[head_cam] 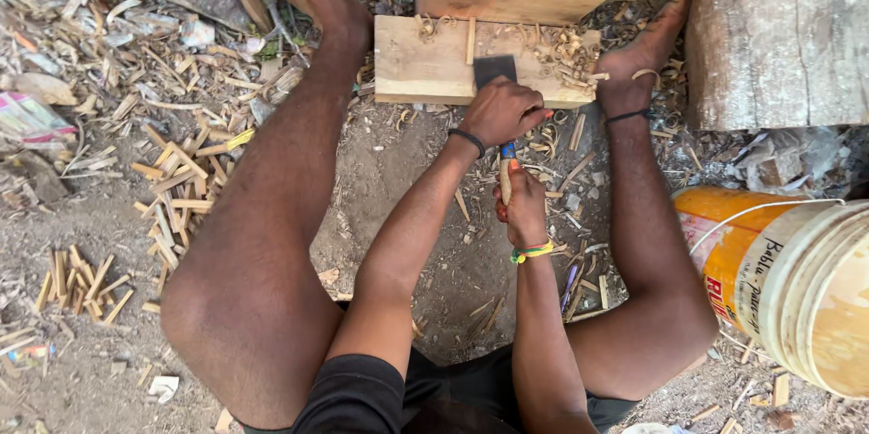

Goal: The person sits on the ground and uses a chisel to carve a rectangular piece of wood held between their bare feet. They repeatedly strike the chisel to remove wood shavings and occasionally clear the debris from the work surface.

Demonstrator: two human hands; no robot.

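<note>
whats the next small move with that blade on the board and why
Probably push the blade forward along the wooden board: the left hand presses down just behind it, the right hand grips the handle, and curled shavings lie beside it.

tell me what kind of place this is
Probably an outdoor woodworking spot on bare ground. Wood shavings lie on a plank, cut sticks litter the dirt, and the left hand and right hand grip a bladed tool.
</note>
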